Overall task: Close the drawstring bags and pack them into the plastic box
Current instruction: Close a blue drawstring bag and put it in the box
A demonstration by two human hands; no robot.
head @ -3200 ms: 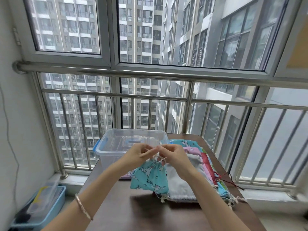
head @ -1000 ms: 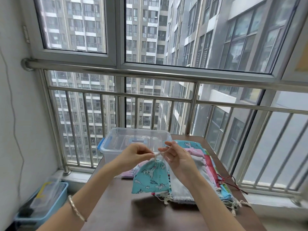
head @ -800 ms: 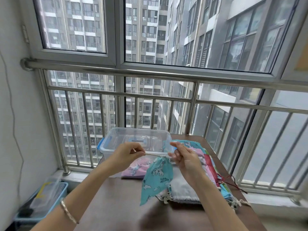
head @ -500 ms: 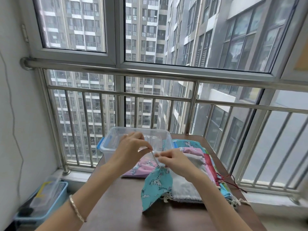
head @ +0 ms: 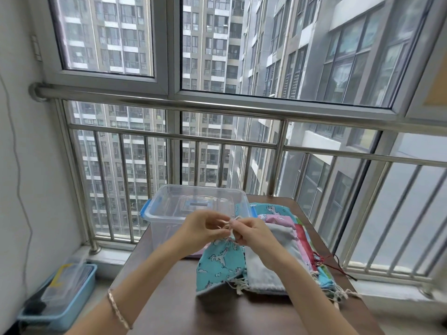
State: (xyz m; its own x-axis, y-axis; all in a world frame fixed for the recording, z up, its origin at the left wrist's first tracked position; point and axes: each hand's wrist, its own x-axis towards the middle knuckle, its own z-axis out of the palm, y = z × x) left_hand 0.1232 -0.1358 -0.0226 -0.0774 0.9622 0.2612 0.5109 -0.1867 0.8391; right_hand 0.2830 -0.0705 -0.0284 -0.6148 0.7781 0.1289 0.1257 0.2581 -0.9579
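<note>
We see a brown tabletop (head: 169, 305) against a steel railing (head: 217, 137); large windows (head: 278, 44) show grey tower blocks; a white wall (head: 19, 165) stands left; daylight is flat.

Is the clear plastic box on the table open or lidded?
Open. The plastic box has no lid on its rim, and no bag shows inside through its clear walls.

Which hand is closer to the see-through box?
Left. The left hand is right in front of the plastic box, overlapping its near wall. The right hand is off past its right corner.
</note>
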